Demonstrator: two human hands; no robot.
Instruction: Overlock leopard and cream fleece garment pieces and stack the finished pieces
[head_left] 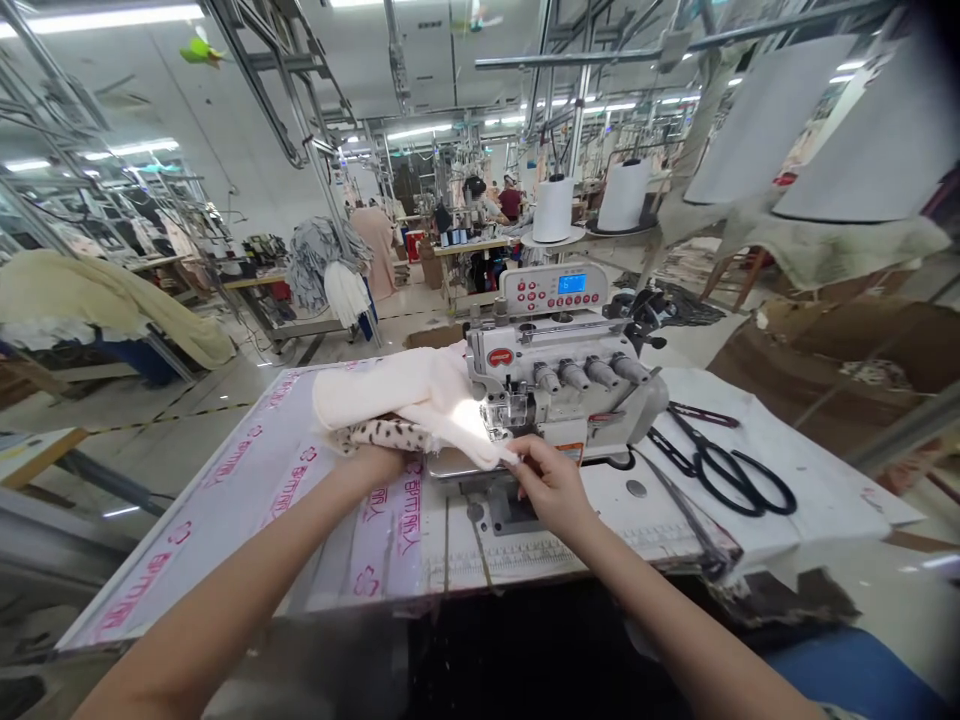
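Cream fleecy fabric (390, 390) lies folded in front of the overlock sewing machine (559, 365), its right part at the lit needle and presser foot area. A spotted lining (386, 434) shows beneath the cream layer. My right hand (553, 484) is closed in a pinch on the fabric's near right corner, just in front of the presser foot. My left hand (384, 466) reaches under the spotted layer, to the left of the machine. Cloth hides its fingers, so their grip does not show.
Black-handled scissors (731, 475) lie right of the machine, beside dark thread snips (705, 414). Printed plastic film covers the left of the worktable (247, 500). White thread cones (553, 210) stand behind. Garment piles and other people at machines fill the background.
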